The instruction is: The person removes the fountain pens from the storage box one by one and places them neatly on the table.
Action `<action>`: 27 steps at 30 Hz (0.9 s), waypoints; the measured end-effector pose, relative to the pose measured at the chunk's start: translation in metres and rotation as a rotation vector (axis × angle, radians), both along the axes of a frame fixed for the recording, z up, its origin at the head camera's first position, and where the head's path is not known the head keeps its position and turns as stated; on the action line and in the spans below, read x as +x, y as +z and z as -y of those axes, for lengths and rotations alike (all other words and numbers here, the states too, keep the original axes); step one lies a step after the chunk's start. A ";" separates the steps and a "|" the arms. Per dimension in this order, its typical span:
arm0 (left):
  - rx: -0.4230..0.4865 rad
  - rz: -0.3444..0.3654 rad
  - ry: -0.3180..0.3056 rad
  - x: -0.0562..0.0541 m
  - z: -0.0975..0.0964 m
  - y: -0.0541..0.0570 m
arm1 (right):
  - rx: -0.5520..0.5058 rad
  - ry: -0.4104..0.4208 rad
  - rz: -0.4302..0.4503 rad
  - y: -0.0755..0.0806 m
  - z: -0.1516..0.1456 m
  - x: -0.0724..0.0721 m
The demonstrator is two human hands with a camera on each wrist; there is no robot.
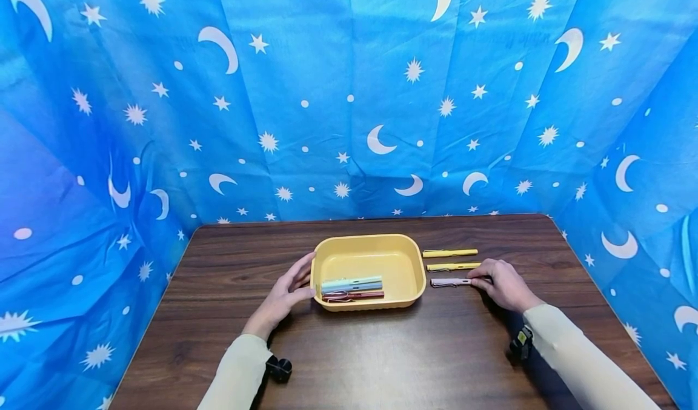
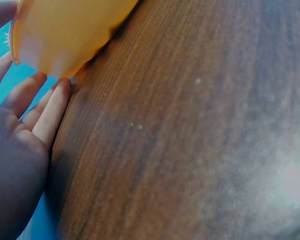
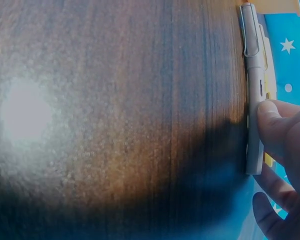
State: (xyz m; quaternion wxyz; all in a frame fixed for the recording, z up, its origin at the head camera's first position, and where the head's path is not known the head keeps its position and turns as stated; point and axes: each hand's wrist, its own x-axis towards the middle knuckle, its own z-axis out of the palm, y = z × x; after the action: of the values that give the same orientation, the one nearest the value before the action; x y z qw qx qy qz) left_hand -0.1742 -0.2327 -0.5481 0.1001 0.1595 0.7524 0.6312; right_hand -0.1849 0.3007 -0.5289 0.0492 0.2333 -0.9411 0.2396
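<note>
My right hand (image 1: 504, 284) pinches a pale grey capped pen (image 3: 254, 100) near its end, thumb on the near side. The pen lies level at the table surface, its clip end pointing at the tray. Two yellow pens (image 1: 450, 253) lie parallel behind it. My left hand (image 1: 283, 298) touches the left side of the yellow tray (image 1: 411, 303), thumb and fingertips at the rim and outer wall, fingers fairly straight. Inside the tray's near left part, pale green, blue-grey and dark red pens (image 1: 360, 295) lie side by side.
The dark wooden table (image 1: 349, 361) carries the tray near its far side. Blue cloth (image 1: 327, 95) with white moons and stars hangs behind the table and at both sides. A small black device (image 1: 522, 342) sits on each wrist.
</note>
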 end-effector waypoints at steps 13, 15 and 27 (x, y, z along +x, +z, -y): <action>-0.012 0.003 0.002 0.000 0.001 -0.001 | -0.001 -0.008 0.006 0.001 0.002 0.000; -0.013 0.001 0.003 0.000 0.001 -0.001 | -0.004 -0.008 0.004 0.001 0.002 0.000; -0.021 -0.003 0.006 0.001 0.000 0.000 | -0.015 -0.014 0.000 0.001 0.001 0.000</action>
State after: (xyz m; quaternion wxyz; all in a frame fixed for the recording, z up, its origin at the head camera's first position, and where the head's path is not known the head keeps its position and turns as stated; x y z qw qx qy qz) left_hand -0.1737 -0.2329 -0.5481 0.0987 0.1573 0.7595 0.6234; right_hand -0.1853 0.2993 -0.5282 0.0526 0.2263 -0.9410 0.2462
